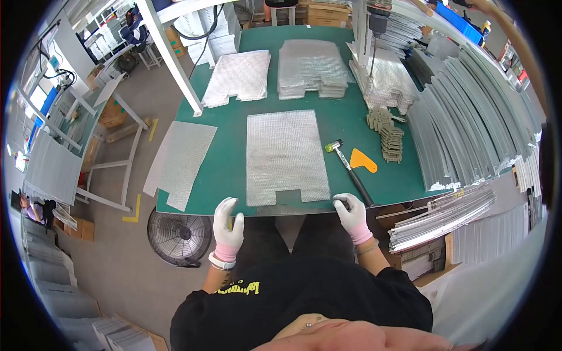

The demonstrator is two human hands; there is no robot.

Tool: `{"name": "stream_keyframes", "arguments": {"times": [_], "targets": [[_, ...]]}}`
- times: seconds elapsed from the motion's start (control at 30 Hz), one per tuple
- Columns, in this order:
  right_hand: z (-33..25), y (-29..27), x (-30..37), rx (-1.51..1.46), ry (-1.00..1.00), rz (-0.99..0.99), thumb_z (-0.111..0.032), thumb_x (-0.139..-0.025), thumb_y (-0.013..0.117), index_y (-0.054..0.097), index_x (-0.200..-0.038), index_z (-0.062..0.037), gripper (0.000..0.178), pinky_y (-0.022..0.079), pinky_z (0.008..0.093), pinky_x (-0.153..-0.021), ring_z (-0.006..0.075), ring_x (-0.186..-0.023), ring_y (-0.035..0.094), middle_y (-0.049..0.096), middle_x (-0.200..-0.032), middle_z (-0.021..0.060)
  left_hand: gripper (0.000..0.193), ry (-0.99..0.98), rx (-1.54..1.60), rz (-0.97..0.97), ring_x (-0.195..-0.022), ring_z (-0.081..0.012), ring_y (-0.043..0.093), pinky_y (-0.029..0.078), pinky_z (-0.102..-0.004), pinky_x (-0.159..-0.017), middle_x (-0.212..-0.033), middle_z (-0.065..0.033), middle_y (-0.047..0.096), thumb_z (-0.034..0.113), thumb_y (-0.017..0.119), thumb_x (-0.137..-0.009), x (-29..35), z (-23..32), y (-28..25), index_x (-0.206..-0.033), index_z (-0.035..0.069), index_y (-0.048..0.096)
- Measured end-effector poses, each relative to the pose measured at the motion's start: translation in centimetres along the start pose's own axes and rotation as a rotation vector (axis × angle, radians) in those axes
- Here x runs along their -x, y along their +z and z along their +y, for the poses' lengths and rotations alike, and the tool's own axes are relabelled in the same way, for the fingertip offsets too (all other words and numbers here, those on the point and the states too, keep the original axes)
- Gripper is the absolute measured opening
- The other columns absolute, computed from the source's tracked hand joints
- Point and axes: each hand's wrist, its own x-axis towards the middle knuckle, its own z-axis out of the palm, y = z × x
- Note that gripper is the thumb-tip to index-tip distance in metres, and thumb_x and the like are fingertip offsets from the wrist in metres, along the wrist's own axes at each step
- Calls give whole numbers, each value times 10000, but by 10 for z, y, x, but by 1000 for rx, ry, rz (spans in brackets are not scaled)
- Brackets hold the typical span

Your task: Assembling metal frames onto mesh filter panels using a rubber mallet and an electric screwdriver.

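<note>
Head view: from here, a notched sheet (285,155) lies flat mid-table (227,167) near the edge, likely for easy reach. The left hand (228,227) curls open, seemingly empty; whether the right hand (352,216) grips anything in its bent fingers, I cannot tell. Hammer (358,186) and scraper (363,161) lie right, probably placed handy.

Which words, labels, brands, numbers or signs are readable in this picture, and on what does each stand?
Black shirt: yellow lettering, which I will not copy.
Hammer: light lettering on the shaft, too small to read.
Cardboard box at the back: any print is too small.
Silver mesh sheet: no lettering visible.
</note>
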Motion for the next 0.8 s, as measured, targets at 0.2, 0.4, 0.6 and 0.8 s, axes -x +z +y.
{"name": "stream_keyframes", "arguments": {"times": [0.2,0.4,0.6,0.8], "targets": [[-28,-3,-18,249,-221,46,-67,-873,645,681,-948,-5,104,485,289,-642,194,-668,601,624,-796,105,394,166,-235,-34,-1223,-348,559,427,-426,-1066,-1250,-170,609,19,656,-835,-27,1,0,-1224,-19,608],[-29,-1,-43,362,-285,45,-96,-851,653,664,-1011,-5,185,504,382,-812,304,-884,640,659,-937,139,468,104,-287,-160,-1240,-358,544,413,-434,-1078,-1289,-196,595,111,686,-833,-64,-6,20,-1268,-28,584],[-27,19,-65,580,-432,88,-181,-823,677,666,-1097,-20,318,462,450,-979,373,-1065,611,663,-1091,173,643,12,-502,-271,-1302,-357,467,377,-474,-1083,-1414,-178,498,276,744,-800,-81,-17,55,-1359,37,533],[-42,-53,-122,703,-481,287,-113,-835,673,678,-1064,-31,244,485,443,-928,358,-1015,629,678,-1086,167,614,102,-507,-251,-1303,-365,459,356,-485,-1093,-1396,-186,504,244,742,-808,-84,3,47,-1346,29,537]]}}
